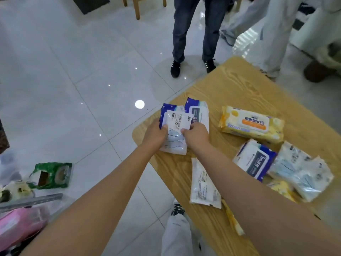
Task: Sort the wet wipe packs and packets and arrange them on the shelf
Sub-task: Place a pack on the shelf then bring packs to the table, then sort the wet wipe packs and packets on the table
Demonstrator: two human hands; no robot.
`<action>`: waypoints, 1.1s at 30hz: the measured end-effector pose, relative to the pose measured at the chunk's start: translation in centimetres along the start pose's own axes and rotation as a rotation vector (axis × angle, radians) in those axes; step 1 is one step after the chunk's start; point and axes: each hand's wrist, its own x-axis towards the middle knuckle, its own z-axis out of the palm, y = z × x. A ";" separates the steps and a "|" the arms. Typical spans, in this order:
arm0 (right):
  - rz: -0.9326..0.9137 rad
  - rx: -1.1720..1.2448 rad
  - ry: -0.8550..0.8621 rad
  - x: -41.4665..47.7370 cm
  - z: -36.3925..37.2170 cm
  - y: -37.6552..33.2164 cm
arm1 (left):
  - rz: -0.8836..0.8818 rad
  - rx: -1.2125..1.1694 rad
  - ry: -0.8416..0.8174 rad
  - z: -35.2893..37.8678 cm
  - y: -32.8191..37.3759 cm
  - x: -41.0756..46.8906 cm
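There are three blue-and-white wipe packs (pixel 163 111) (pixel 191 105) (pixel 255 160), one large yellow pack (pixel 251 124) and two flat white packets (pixel 177 122) (pixel 203 182).

Counter (pixel 239 85), left corner: top packet (pixel 177 133) is laid over two packs set side by side, left pack (pixel 164 111) and right pack (pixel 198 109), both reaching out behind it.

Middle: large lidded pack (pixel 251 124) is placed well apart, to their right. Small lidded pack (pixel 254 161) is set in front of it, touching a bagged bundle (pixel 302 172) toward the right edge.

Near edge: flat sachet (pixel 203 183) is laid along it. Thin packet (pixel 232 220) is seen in front of the sachet, partly hidden by an arm.

Floor (pixel 92 89): loose pack (pixel 53 175) is noted left of the counter.
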 end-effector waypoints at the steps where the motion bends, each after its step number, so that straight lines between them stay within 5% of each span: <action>1: 0.007 0.065 0.008 -0.4 -0.5 0.3 | 0.013 0.097 0.063 -0.2 0.3 0.0; 4: 0.034 0.284 0.015 -2.4 -2.1 1.8 | 0.157 0.258 0.197 1.0 1.5 -2.2; 10: 0.015 0.591 0.011 -6.7 -9.0 6.6 | 0.083 -0.109 -0.143 6.7 6.5 -7.8; 20: 0.114 0.555 0.427 -7.0 -28.5 19.9 | 0.118 -0.019 -0.505 25.9 16.4 -12.4; 24: 0.312 0.646 0.505 -5.7 -30.6 26.1 | 0.128 0.370 -0.526 31.2 16.6 -12.0; 28: 0.427 0.439 0.486 -4.0 -28.6 29.0 | 0.060 0.654 -0.474 34.5 16.4 -12.1; 33: 0.320 0.443 0.526 -2.3 -29.2 27.2 | 0.092 0.295 -0.558 36.0 17.7 -11.5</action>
